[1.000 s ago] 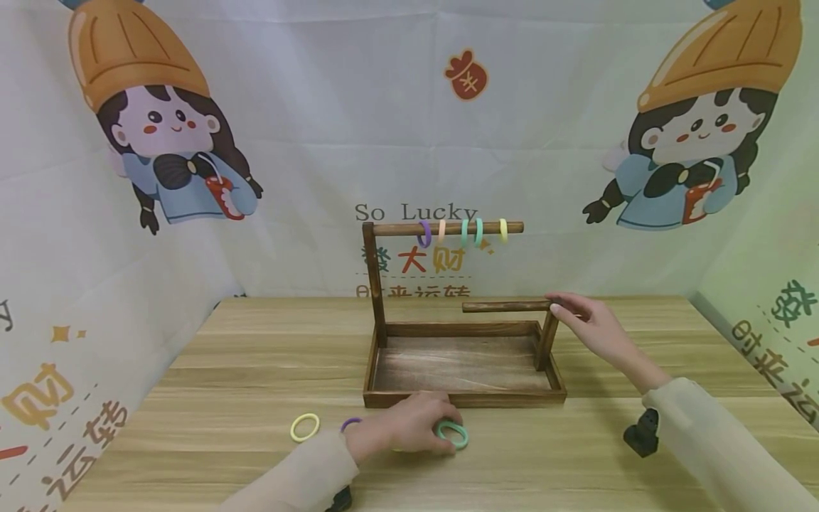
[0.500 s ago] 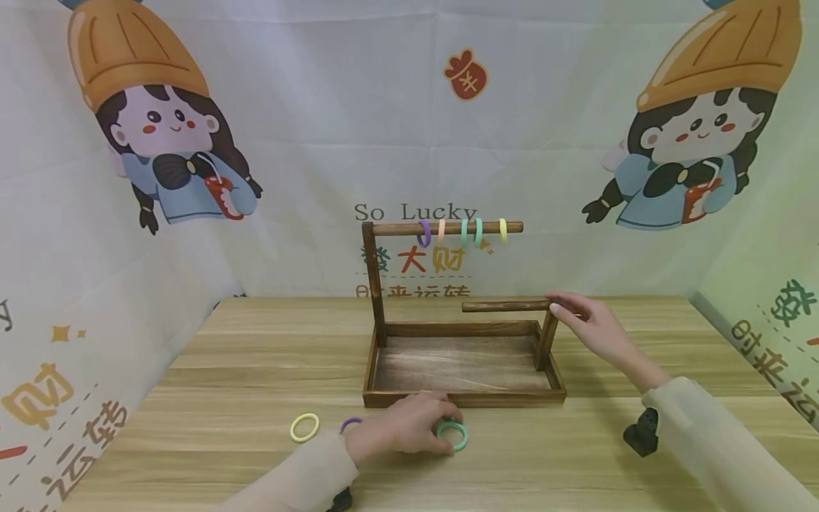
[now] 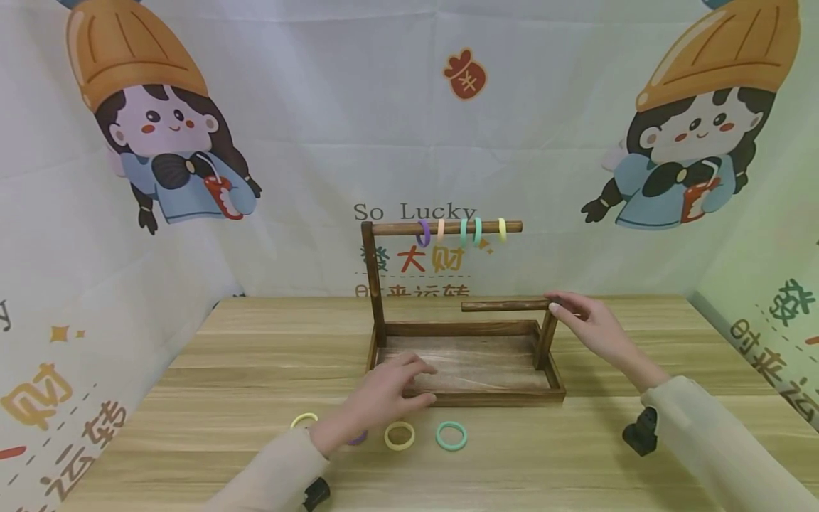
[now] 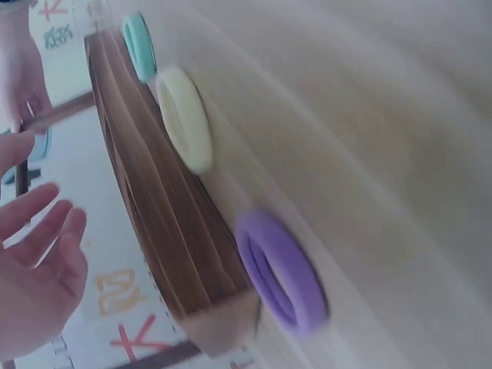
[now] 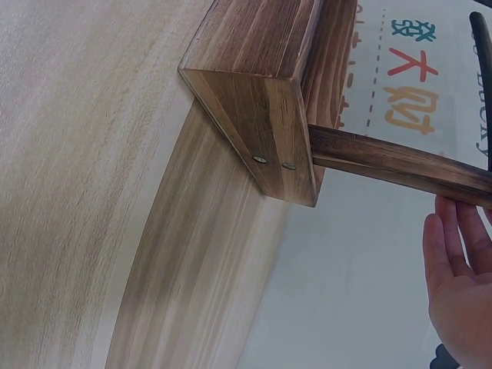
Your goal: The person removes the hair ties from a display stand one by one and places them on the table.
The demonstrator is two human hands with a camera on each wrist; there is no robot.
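My left hand hovers over the front left edge of a dark wooden stand, holding nothing, its fingers apart. On the table in front lie a green hair tie, a yellow hair tie and a purple hair tie. Behind my left wrist another yellow hair tie is partly hidden. My right hand holds the top of the stand's short right post between thumb and fingers. In the right wrist view, its fingertips touch the post.
From the stand's tall left post, an upper bar carries several hair ties in purple, peach, green and yellow. The lower bar reaches left from the short post. A printed cloth hangs behind the wooden table.
My left hand has lifted off the green hair tie and moved left and away over the stand's edge, uncovering the nearer yellow hair tie. My right hand keeps its hold on the post.
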